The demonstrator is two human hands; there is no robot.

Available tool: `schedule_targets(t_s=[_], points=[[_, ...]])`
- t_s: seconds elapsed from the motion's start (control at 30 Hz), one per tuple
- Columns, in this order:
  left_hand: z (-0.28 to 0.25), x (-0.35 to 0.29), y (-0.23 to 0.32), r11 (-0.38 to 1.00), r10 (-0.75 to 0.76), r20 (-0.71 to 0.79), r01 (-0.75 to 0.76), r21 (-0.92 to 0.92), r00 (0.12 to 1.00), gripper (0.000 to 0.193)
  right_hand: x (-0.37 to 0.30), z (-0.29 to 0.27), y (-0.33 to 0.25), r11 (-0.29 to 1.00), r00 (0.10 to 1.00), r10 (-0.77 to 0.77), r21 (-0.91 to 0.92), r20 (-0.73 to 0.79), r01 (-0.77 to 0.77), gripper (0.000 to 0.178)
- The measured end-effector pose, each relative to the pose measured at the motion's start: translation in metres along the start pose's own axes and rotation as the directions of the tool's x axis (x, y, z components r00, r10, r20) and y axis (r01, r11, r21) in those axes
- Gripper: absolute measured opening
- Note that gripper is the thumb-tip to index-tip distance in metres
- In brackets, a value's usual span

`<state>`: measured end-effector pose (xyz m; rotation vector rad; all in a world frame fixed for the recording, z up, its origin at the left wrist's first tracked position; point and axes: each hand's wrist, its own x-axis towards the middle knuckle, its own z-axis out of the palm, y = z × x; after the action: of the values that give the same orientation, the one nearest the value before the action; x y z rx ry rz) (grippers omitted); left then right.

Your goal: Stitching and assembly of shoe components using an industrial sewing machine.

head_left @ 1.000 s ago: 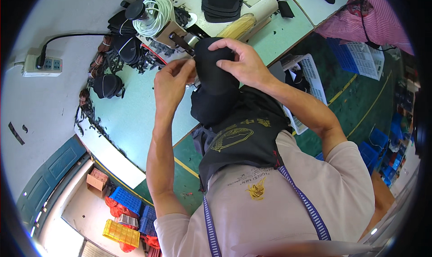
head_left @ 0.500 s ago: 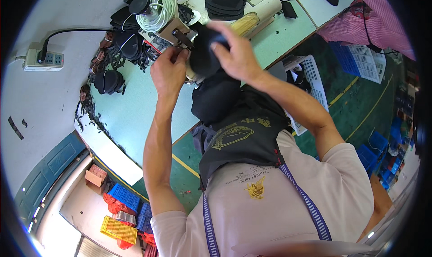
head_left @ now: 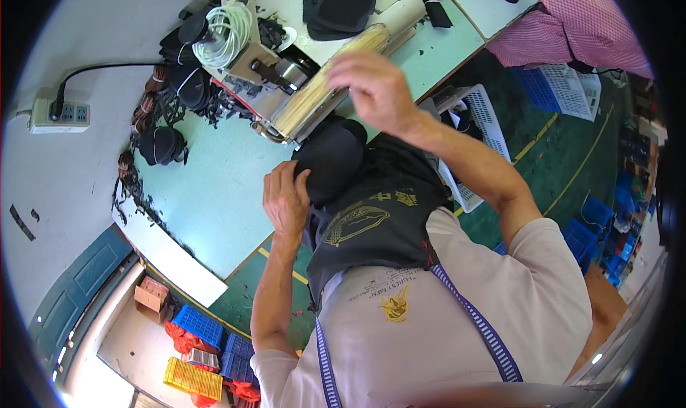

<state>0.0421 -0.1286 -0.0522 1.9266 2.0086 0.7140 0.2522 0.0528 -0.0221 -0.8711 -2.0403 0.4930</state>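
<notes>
Right hand (head_left: 375,86) has let go of cap (head_left: 332,158)

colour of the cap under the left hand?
Black cap, left hand gripping it; head view.

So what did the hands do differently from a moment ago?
The right hand let go of the black cap and lifted away, now open in the air above the machine. The left hand kept its grip on the cap and brought it down from the machine toward the body, at the top of the dark apron. The table and the other caps on it stayed put.
</notes>
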Motion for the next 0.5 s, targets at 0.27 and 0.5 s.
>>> schedule_targets(t_s=[0.27,0.5], points=[[-0.033,0.082,-0.004,0.712,-0.263,0.307,0.399,-0.578,0.915,0.019,0.011,0.012,-0.019,0.951,0.828,-0.117,0.303,0.549,-0.066,0.014],[-0.040,0.140,-0.001,0.786,-0.417,0.326,0.517,-0.338,0.848,0.025,0.025,0.021,-0.007,0.840,0.689,0.394,0.067,0.608,-0.539,0.021]])
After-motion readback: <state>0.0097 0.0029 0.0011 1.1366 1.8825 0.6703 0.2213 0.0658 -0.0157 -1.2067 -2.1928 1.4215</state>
